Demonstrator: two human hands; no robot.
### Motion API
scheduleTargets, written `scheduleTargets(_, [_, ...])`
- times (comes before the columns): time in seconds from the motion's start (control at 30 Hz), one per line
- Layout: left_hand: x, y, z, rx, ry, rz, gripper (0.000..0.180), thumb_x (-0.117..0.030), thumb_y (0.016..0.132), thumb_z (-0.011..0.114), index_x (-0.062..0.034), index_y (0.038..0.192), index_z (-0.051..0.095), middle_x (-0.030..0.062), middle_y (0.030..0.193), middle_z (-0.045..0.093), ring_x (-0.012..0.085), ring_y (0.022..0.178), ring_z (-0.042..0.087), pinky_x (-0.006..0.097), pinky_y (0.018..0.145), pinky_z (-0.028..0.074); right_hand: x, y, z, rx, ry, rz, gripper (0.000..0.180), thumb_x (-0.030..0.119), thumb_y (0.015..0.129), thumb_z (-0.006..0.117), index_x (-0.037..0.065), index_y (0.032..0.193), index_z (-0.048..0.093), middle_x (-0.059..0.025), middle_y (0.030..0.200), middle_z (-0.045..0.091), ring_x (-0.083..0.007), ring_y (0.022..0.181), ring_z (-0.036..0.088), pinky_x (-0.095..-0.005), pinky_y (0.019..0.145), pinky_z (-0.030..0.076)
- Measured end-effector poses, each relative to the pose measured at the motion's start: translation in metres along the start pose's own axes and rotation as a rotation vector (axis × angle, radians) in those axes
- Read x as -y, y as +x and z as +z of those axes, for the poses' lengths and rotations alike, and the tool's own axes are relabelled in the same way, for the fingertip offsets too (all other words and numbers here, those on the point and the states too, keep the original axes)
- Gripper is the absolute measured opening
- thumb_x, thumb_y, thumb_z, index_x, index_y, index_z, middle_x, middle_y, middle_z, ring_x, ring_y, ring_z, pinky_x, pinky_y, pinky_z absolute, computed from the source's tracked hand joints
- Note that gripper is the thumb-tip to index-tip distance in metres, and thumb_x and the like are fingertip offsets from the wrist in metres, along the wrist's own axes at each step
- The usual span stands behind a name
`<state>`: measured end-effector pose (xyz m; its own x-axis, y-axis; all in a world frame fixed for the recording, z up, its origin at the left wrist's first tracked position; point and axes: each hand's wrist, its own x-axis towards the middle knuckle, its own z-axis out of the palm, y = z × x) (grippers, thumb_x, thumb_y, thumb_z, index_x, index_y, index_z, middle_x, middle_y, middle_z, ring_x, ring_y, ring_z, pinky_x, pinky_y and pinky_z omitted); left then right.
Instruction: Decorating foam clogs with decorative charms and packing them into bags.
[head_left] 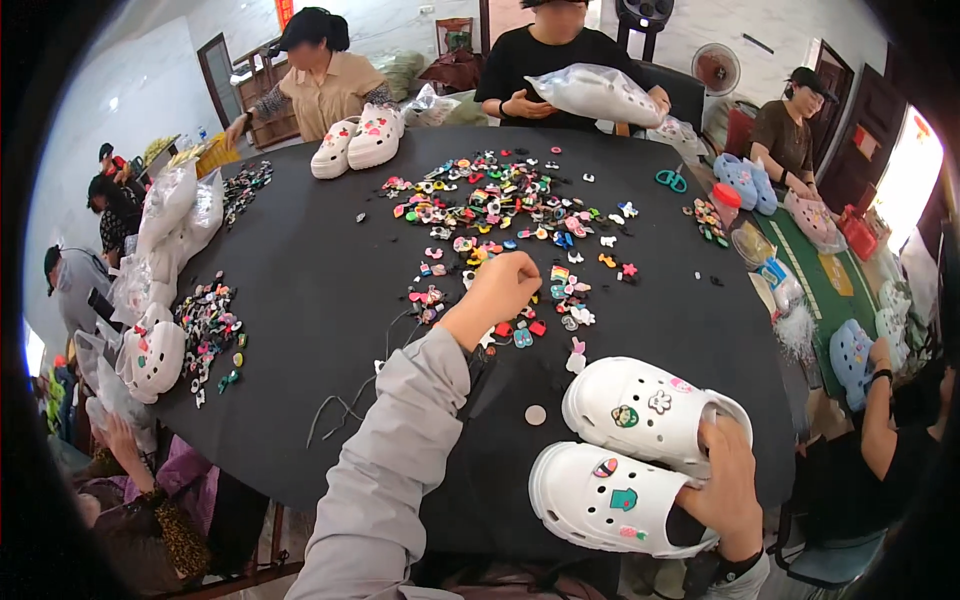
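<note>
Left hand (503, 285) closed, knuckles up, over the charms (500, 215) on the black table (310, 290); whether it grips one cannot be told. Right hand (727, 480) grips two white clogs (640, 455) at the heels.

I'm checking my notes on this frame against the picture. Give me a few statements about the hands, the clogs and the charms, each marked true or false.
1. The left hand reaches into the pile of colourful shoe charms. True.
2. The right hand rests on a pair of blue clogs. False: it holds the heel ends of the pair of white clogs.
3. The white clogs already carry several charms. True.
4. The table top is white. False: it is black.
5. The teal-handled scissors lie beside the right hand. False: they lie at the far side.
</note>
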<state>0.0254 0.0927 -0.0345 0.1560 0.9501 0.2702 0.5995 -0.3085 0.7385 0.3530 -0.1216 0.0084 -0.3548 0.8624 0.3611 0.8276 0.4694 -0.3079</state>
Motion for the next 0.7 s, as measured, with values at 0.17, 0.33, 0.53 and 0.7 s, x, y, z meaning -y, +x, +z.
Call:
scheduleTargets(0.17, [0.019,0.036,0.018,-0.071,-0.099,-0.089,0.022,-0.011,0.080,0.068,0.0012,0.099,0.064,0.0081,0.074,0.067,0.0157,0.062,0.064,0.029,0.059,0.051,0.002,0.005,-0.001,0.031,-0.016,-0.010,0.074,0.021,0.053,0.081,-0.001,0.116,0.050,-0.0200,0.107,0.055,-0.0400,0.096,0.053,-0.0445,0.082,0.043])
scheduleTargets(0.33, [0.022,0.056,0.023,-0.186,0.219,-0.056,0.027,-0.019,0.081,0.066,-0.0086,0.105,0.066,0.0137,0.101,0.065,0.0287,0.093,0.063,0.039,0.083,0.049,0.002,0.005,-0.002,-0.001,-0.045,-0.019,0.073,0.021,0.052,0.081,-0.001,0.114,0.050,-0.0210,0.106,0.054,-0.0406,0.096,0.053,-0.0447,0.082,0.044])
scheduleTargets(0.53, [0.082,0.086,-0.031,-0.297,0.561,-0.296,0.050,-0.017,0.079,0.063,-0.0109,0.127,0.050,0.0209,0.134,0.041,0.0401,0.123,0.042,0.050,0.097,0.041,0.003,0.005,0.000,0.019,-0.042,0.008,0.066,0.012,0.049,0.074,-0.003,0.109,0.051,-0.0241,0.105,0.053,-0.0429,0.097,0.053,-0.0464,0.084,0.044])
scheduleTargets(0.7, [0.124,0.095,-0.045,-0.031,0.554,-0.434,0.051,-0.019,0.080,0.062,-0.0190,0.129,0.050,0.0193,0.139,0.038,0.0414,0.130,0.034,0.053,0.101,0.038,0.005,0.004,-0.001,0.024,-0.034,-0.002,0.068,0.013,0.050,0.075,-0.004,0.111,0.050,-0.0252,0.107,0.054,-0.0438,0.098,0.053,-0.0471,0.085,0.044])
